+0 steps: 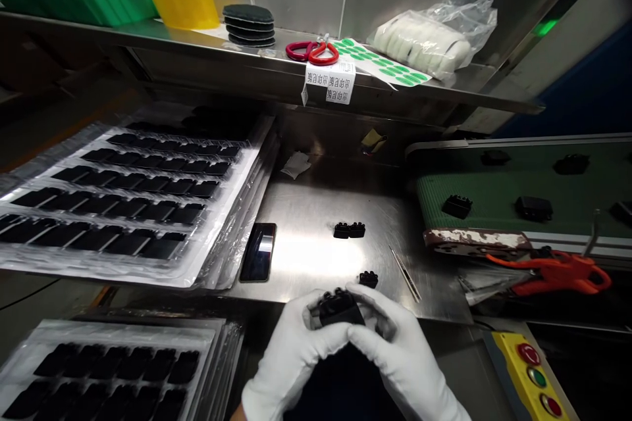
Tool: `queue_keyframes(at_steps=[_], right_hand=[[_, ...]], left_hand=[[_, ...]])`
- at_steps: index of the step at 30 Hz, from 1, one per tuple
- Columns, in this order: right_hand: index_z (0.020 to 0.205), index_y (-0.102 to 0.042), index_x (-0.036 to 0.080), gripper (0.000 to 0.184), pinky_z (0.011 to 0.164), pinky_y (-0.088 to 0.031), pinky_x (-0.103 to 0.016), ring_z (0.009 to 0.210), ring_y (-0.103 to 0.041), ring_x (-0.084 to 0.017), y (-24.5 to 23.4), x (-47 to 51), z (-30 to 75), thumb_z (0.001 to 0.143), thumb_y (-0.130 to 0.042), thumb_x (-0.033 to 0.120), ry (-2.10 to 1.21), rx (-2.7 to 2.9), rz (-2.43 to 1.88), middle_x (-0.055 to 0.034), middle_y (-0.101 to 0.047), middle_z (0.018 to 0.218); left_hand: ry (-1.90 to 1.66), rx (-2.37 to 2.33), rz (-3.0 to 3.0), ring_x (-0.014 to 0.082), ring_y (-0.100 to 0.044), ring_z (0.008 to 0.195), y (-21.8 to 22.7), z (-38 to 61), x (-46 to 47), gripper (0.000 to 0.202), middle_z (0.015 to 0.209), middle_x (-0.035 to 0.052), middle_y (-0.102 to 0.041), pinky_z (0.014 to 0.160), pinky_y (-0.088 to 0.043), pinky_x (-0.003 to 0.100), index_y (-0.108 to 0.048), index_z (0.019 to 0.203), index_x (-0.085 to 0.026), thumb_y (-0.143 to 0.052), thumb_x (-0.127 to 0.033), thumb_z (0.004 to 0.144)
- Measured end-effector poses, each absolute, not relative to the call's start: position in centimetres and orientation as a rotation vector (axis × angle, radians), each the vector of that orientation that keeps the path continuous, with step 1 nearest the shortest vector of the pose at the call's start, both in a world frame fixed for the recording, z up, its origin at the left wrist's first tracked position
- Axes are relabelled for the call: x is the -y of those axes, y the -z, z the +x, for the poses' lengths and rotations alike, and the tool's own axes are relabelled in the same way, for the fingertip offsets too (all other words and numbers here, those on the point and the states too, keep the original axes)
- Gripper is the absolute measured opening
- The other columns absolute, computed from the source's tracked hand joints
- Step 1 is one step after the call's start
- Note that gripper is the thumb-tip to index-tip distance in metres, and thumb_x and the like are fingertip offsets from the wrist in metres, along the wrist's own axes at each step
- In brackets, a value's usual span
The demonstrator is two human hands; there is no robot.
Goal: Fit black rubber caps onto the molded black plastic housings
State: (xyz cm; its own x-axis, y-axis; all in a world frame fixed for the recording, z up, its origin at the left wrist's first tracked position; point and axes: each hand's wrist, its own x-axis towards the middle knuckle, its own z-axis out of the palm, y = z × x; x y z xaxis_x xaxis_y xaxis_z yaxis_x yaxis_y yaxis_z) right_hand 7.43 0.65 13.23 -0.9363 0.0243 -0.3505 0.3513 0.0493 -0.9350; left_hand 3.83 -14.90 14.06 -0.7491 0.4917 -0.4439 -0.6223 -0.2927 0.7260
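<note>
Between both white-gloved hands is a black plastic part (340, 308) with a row of small bumps along its top edge. My left hand (301, 335) grips it from the left, thumb across the near side. From the right, my right hand (390, 335) closes on the same part, and the thumbs meet in front of it. Just beyond my fingers lies a similar small black part (368, 279). Farther back on the steel table (316, 197), a pair of such black parts (349, 230) sit side by side. Tweezers (405, 274) rest to the right.
Stacked clear trays of black parts (123, 197) fill the left, with another tray stack (113, 368) below. A phone (258, 252) lies beside them. At right are a green conveyor (486, 187), an orange air gun (563, 273) and a button box (533, 375). Scissors (313, 51) lie on the shelf.
</note>
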Motion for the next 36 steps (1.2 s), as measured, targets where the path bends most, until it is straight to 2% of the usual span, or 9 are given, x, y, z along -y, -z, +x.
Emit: queue_keyframes(at_steps=[4, 7, 12, 14, 16, 20, 23, 27, 36], right_hand=[[0.096, -0.074, 0.018, 0.029, 0.068, -0.049, -0.027, 0.068, -0.057, -0.013, -13.3, -0.2, 6.7, 0.072, -0.081, 0.034, 2.165, -1.754, 0.427, -0.0010, -0.069, 0.080], [0.097, -0.074, 0.016, 0.030, 0.052, -0.039, -0.019, 0.059, -0.052, -0.009, -12.8, 0.3, 6.6, 0.076, -0.078, 0.037, 2.166, -1.685, 0.496, 0.0001, -0.066, 0.071], [0.099, -0.075, 0.013, 0.031, 0.050, -0.040, -0.018, 0.057, -0.056, -0.010, -12.4, 0.5, 6.6, 0.079, -0.076, 0.036, 2.160, -1.638, 0.436, -0.0029, -0.069, 0.070], [0.099, -0.075, 0.014, 0.028, 0.048, -0.039, -0.017, 0.057, -0.058, -0.009, -12.9, 0.5, 6.4, 0.079, -0.076, 0.032, 2.160, -1.629, 0.432, -0.0021, -0.069, 0.068], [0.103, -0.075, 0.018, 0.030, 0.047, -0.039, -0.016, 0.056, -0.059, -0.009, -13.7, 0.4, 6.3, 0.075, -0.079, 0.026, 2.154, -1.631, 0.465, -0.0012, -0.071, 0.071], [0.101, -0.076, 0.027, 0.037, 0.068, -0.055, -0.024, 0.077, -0.068, -0.016, -14.1, 0.4, 6.9, 0.067, -0.084, 0.017, 2.271, -1.692, 0.428, -0.0022, -0.076, 0.092], [0.092, -0.077, 0.029, 0.028, 0.084, -0.055, -0.031, 0.094, -0.068, -0.021, -13.5, 0.6, 7.5, 0.070, -0.080, 0.012, 2.432, -1.859, 0.226, -0.0020, -0.075, 0.098], [0.093, -0.076, 0.031, 0.033, 0.078, -0.055, -0.030, 0.092, -0.068, -0.020, -13.1, 0.9, 7.5, 0.076, -0.071, 0.004, 2.456, -1.985, -0.026, -0.0008, -0.074, 0.098], [0.105, -0.074, 0.026, 0.040, 0.091, -0.054, -0.032, 0.104, -0.066, -0.029, -8.6, 0.7, 7.7, 0.067, -0.081, 0.037, 1.905, -1.928, 0.329, -0.0035, -0.075, 0.100]], left_hand=[[-1.918, -1.343, -0.124, 0.0071, -0.038, 0.050, -13.3, 3.4, 15.4, 0.009, 0.059, -0.0015, -0.053, 0.048, -0.027, 0.022, -0.070, 0.077, -0.011, -0.066, -0.018, 0.081], [-1.964, -1.239, -0.143, 0.0077, -0.042, 0.049, -12.4, 3.7, 15.6, 0.030, 0.057, 0.0005, -0.054, 0.050, -0.029, 0.022, -0.068, 0.070, -0.010, -0.052, -0.025, 0.091], [-2.019, -1.152, -0.117, 0.0126, -0.054, 0.062, -12.2, 4.0, 15.4, 0.050, 0.068, 0.0090, -0.064, 0.058, -0.037, 0.024, -0.063, 0.056, -0.010, -0.041, -0.030, 0.097], [-2.043, -1.160, -0.106, 0.0126, -0.055, 0.063, -12.6, 4.0, 15.3, 0.044, 0.071, 0.0089, -0.067, 0.060, -0.040, 0.025, -0.067, 0.062, -0.010, -0.046, -0.028, 0.095], [-2.078, -1.248, -0.088, 0.0140, -0.059, 0.069, -13.1, 4.0, 15.5, 0.019, 0.081, 0.0065, -0.071, 0.066, -0.045, 0.025, -0.074, 0.086, -0.014, -0.058, -0.023, 0.090], [-2.157, -1.613, 0.138, 0.0197, -0.065, 0.089, -13.4, 4.4, 16.6, 0.038, 0.099, 0.0023, -0.073, 0.088, -0.051, 0.033, -0.072, 0.112, -0.032, -0.066, -0.009, 0.082], [-2.155, -1.953, 0.516, 0.0215, -0.067, 0.084, -13.4, 4.4, 17.6, 0.054, 0.090, 0.0019, -0.074, 0.082, -0.052, 0.033, -0.070, 0.115, -0.038, -0.063, 0.002, 0.079], [-2.124, -2.077, 0.792, 0.0234, -0.068, 0.080, -13.4, 3.8, 18.3, 0.067, 0.088, 0.0043, -0.074, 0.079, -0.051, 0.036, -0.063, 0.124, -0.038, -0.066, 0.007, 0.074], [-2.164, -1.436, -0.128, 0.0260, -0.065, 0.087, -9.5, 5.6, 18.0, 0.017, 0.089, 0.0092, -0.074, 0.082, -0.046, 0.036, -0.078, 0.086, -0.017, -0.075, -0.013, 0.070]])
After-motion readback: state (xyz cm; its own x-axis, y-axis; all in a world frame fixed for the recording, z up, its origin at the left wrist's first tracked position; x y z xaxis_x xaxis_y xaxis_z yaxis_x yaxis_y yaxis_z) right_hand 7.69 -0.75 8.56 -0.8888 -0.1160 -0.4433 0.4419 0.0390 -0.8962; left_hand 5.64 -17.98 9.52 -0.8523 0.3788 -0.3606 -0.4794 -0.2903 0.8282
